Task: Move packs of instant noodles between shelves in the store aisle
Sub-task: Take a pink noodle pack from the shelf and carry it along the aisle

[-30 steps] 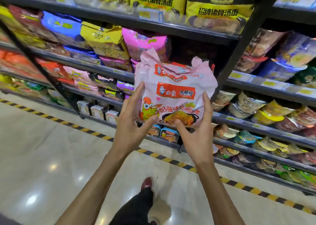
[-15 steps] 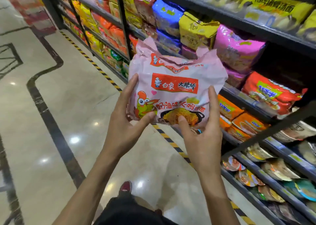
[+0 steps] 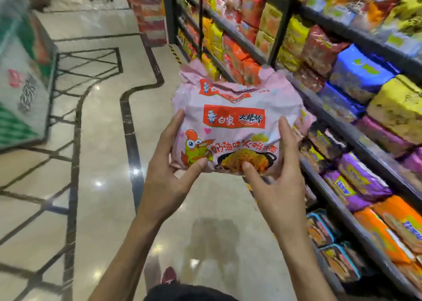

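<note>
A pink multipack of instant noodles with a red label and a cartoon chicken is held upright in front of me, over the aisle floor. My left hand grips its lower left edge, thumb on the front. My right hand grips its lower right edge, thumb pressed on the printed noodle pan. The pack is clear of the shelves, which run along my right and are filled with yellow, blue, purple, orange and red noodle packs.
Glossy beige floor with dark inlaid lines stretches to the left and ahead. A green and white display stand sits at the far left. A stacked red and white display stands at the aisle's far end. My shoe shows below.
My view has swung left along the aisle, so the shelves have slid to the right. Both hands keep the same hold on the pink pack, now farther from the shelf face.
</note>
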`<state>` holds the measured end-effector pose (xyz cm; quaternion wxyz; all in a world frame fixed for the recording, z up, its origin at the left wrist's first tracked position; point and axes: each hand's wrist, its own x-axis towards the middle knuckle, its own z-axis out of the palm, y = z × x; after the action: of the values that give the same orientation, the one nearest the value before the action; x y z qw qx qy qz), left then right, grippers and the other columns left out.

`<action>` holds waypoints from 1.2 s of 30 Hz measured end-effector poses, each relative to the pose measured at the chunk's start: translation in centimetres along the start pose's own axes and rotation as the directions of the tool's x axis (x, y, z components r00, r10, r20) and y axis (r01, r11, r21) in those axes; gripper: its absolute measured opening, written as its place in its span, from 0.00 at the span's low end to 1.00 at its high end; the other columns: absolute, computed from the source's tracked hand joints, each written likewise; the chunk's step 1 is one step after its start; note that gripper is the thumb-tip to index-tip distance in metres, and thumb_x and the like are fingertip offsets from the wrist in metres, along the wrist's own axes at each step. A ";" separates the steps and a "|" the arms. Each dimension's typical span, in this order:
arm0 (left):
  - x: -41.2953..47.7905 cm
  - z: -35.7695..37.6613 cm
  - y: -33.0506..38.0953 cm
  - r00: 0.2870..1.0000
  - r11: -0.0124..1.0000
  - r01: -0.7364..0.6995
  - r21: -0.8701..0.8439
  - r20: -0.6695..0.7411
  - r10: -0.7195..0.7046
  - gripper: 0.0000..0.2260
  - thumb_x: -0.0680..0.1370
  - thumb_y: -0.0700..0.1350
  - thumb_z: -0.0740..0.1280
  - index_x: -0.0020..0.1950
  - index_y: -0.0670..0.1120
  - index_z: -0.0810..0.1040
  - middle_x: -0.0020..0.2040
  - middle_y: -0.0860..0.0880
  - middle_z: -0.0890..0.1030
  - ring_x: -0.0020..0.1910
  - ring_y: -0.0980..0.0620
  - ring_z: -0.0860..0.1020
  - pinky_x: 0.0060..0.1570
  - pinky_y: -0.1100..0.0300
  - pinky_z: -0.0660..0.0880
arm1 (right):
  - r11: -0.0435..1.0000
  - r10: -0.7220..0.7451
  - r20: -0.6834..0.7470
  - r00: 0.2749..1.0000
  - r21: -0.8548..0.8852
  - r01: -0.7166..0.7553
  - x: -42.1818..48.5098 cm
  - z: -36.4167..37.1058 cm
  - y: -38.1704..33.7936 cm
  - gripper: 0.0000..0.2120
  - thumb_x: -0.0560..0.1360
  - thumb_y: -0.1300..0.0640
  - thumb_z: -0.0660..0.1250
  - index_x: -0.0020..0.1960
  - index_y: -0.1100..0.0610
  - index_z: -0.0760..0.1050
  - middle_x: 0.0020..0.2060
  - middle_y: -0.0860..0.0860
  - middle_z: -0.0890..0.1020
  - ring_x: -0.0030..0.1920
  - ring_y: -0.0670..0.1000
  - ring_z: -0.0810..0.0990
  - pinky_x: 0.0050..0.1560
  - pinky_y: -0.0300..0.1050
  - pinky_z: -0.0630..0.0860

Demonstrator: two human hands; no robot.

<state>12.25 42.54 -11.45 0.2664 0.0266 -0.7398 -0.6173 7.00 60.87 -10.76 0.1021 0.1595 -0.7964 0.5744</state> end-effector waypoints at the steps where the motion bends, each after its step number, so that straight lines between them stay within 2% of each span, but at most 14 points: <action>1: 1.1 -1.9 -0.5 1.000 1.000 0.005 0.010 -0.016 -0.005 0.38 0.75 0.35 0.74 0.77 0.59 0.62 0.76 0.64 0.67 0.71 0.63 0.72 0.57 0.65 0.78 | 1.000 -0.007 0.018 1.000 0.010 0.007 0.9 2.2 -0.5 0.43 0.74 0.65 0.73 0.80 0.43 0.57 0.67 0.19 0.61 0.69 0.32 0.67 0.65 0.37 0.72; 3: 3.3 -5.8 -1.8 0.999 0.999 0.018 0.037 -0.042 -0.016 0.38 0.75 0.35 0.74 0.77 0.60 0.62 0.77 0.61 0.66 0.72 0.62 0.71 0.58 0.61 0.79 | 0.999 -0.022 0.045 0.999 0.034 0.020 2.8 6.6 -1.3 0.42 0.74 0.65 0.73 0.80 0.45 0.57 0.69 0.24 0.61 0.70 0.28 0.63 0.64 0.27 0.66; 4: 4.4 -7.7 -2.4 0.999 0.998 0.022 0.053 -0.049 -0.019 0.38 0.76 0.35 0.74 0.77 0.60 0.61 0.77 0.60 0.66 0.72 0.61 0.71 0.59 0.58 0.80 | 0.999 -0.023 0.056 0.998 0.048 0.020 3.6 8.7 -1.7 0.42 0.74 0.65 0.73 0.80 0.44 0.57 0.71 0.26 0.61 0.70 0.28 0.63 0.66 0.30 0.67; 6: 6.6 -11.2 -3.7 0.998 0.995 0.022 0.097 -0.057 -0.017 0.38 0.75 0.38 0.75 0.78 0.60 0.61 0.78 0.61 0.65 0.73 0.62 0.70 0.60 0.55 0.80 | 0.997 -0.012 0.092 0.996 0.072 0.005 5.1 12.8 -2.3 0.42 0.75 0.64 0.73 0.80 0.41 0.56 0.74 0.30 0.63 0.69 0.36 0.68 0.69 0.47 0.73; 7: 7.6 -12.7 -4.3 0.998 0.992 0.029 0.125 -0.062 -0.021 0.37 0.76 0.39 0.75 0.78 0.59 0.61 0.78 0.62 0.65 0.73 0.62 0.70 0.60 0.55 0.80 | 0.997 -0.006 0.116 0.993 0.080 -0.003 5.8 14.6 -2.5 0.42 0.75 0.63 0.73 0.80 0.41 0.56 0.74 0.31 0.62 0.68 0.37 0.69 0.69 0.51 0.73; 12: 12.4 -17.4 -7.1 0.991 0.979 0.051 0.197 -0.131 -0.025 0.37 0.76 0.39 0.74 0.78 0.59 0.60 0.70 0.78 0.63 0.70 0.70 0.69 0.53 0.69 0.78 | 0.998 -0.025 0.185 0.982 0.061 0.014 10.2 21.3 -2.8 0.42 0.75 0.62 0.73 0.80 0.42 0.55 0.70 0.25 0.61 0.68 0.26 0.63 0.61 0.28 0.70; 16: 17.0 -19.9 -9.8 0.986 0.979 0.064 0.196 -0.163 -0.032 0.37 0.76 0.43 0.74 0.78 0.61 0.59 0.73 0.74 0.62 0.73 0.65 0.69 0.57 0.61 0.81 | 0.998 -0.026 0.253 0.967 0.060 0.011 15.1 25.5 -2.6 0.43 0.75 0.62 0.73 0.80 0.39 0.54 0.73 0.29 0.62 0.70 0.33 0.67 0.63 0.41 0.77; 18: 20.1 -20.9 -11.2 0.981 0.976 0.083 0.202 -0.190 -0.044 0.37 0.75 0.46 0.73 0.77 0.64 0.59 0.73 0.74 0.62 0.73 0.62 0.69 0.58 0.56 0.81 | 0.999 -0.039 0.272 0.962 0.035 0.030 18.1 27.7 -2.0 0.44 0.74 0.62 0.74 0.80 0.40 0.54 0.66 0.18 0.62 0.61 0.30 0.72 0.57 0.38 0.78; 21: 25.3 -22.2 -13.5 0.977 0.977 0.080 0.199 -0.210 -0.037 0.37 0.75 0.46 0.74 0.77 0.64 0.59 0.72 0.76 0.63 0.72 0.64 0.69 0.58 0.60 0.80 | 0.999 -0.032 0.295 0.955 0.010 0.031 23.3 31.1 -1.3 0.44 0.74 0.60 0.75 0.79 0.38 0.54 0.58 0.13 0.61 0.50 0.38 0.78 0.49 0.32 0.78; 26: 36.2 -24.7 -17.5 0.975 0.967 0.068 0.244 -0.220 -0.013 0.37 0.77 0.40 0.74 0.79 0.58 0.59 0.71 0.78 0.62 0.73 0.65 0.67 0.59 0.65 0.78 | 0.997 -0.067 0.316 0.947 0.049 0.054 33.5 37.6 0.1 0.43 0.74 0.63 0.74 0.80 0.45 0.56 0.56 0.11 0.60 0.57 0.24 0.70 0.47 0.18 0.67; 29: 41.9 -26.3 -19.5 0.967 0.968 0.030 0.249 -0.251 0.035 0.38 0.76 0.37 0.74 0.79 0.56 0.59 0.72 0.76 0.62 0.75 0.62 0.67 0.60 0.62 0.78 | 0.991 -0.123 0.343 0.931 0.085 0.100 39.8 41.7 0.7 0.43 0.74 0.63 0.75 0.80 0.44 0.56 0.63 0.18 0.59 0.59 0.21 0.67 0.49 0.19 0.68; 31: 44.9 -27.4 -21.0 0.963 0.966 0.048 0.254 -0.268 0.022 0.38 0.76 0.37 0.74 0.80 0.55 0.59 0.74 0.72 0.63 0.75 0.58 0.67 0.62 0.57 0.79 | 0.994 -0.108 0.382 0.918 0.067 0.089 43.0 44.2 1.0 0.43 0.74 0.64 0.74 0.80 0.46 0.56 0.62 0.21 0.59 0.56 0.15 0.62 0.49 0.17 0.66; 34: 49.2 -29.2 -23.1 0.950 0.962 0.083 0.260 -0.313 0.002 0.38 0.76 0.39 0.74 0.80 0.55 0.60 0.76 0.67 0.63 0.75 0.58 0.68 0.59 0.58 0.81 | 0.992 -0.124 0.400 0.908 0.043 0.116 47.1 47.7 1.5 0.43 0.74 0.63 0.74 0.80 0.44 0.55 0.59 0.16 0.56 0.55 0.14 0.59 0.49 0.15 0.64; 36: 52.4 -30.3 -24.6 0.950 0.959 0.091 0.269 -0.312 -0.003 0.38 0.75 0.39 0.75 0.80 0.55 0.60 0.76 0.66 0.64 0.73 0.60 0.70 0.55 0.64 0.80 | 0.991 -0.128 0.416 0.900 0.028 0.128 50.0 50.1 2.3 0.44 0.74 0.62 0.75 0.80 0.43 0.54 0.57 0.12 0.59 0.56 0.16 0.63 0.52 0.22 0.70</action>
<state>-26.85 -9.81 -12.44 0.3572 0.1780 -0.7682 -0.5007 -39.20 7.20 -11.50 -0.0328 0.3306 -0.7874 0.5192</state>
